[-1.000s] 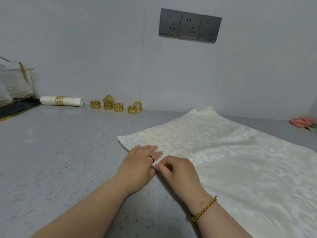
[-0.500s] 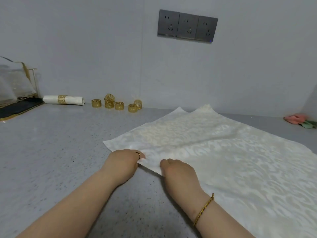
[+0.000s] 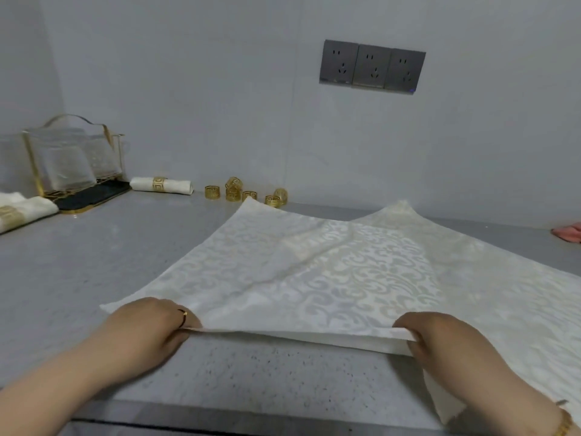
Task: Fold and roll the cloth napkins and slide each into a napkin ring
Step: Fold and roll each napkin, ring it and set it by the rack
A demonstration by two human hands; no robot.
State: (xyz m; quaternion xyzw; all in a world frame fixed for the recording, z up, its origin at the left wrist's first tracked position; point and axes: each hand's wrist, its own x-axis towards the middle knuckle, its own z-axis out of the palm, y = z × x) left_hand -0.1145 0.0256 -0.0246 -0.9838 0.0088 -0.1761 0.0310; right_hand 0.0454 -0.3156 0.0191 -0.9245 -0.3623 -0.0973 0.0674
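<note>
a rolled white napkin in a gold ring [image 3: 162, 185] and loose gold filigree napkin rings [image 3: 233, 193] are sitting by the wall [image 3: 188, 105]; on the grey speckled table [image 3: 78, 265], the left hand [image 3: 147, 328] and right hand [image 3: 440, 341] are each pinching the raised near edge of the cream damask cloth napkin [image 3: 345, 272].

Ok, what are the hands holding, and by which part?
The cream napkin, by its lifted near edge: left hand and right hand pinch it, apart.

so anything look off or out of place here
Minor only: among the loose rings, one sits tilted atop another and one stands on edge. The napkin has a raised crease.
</note>
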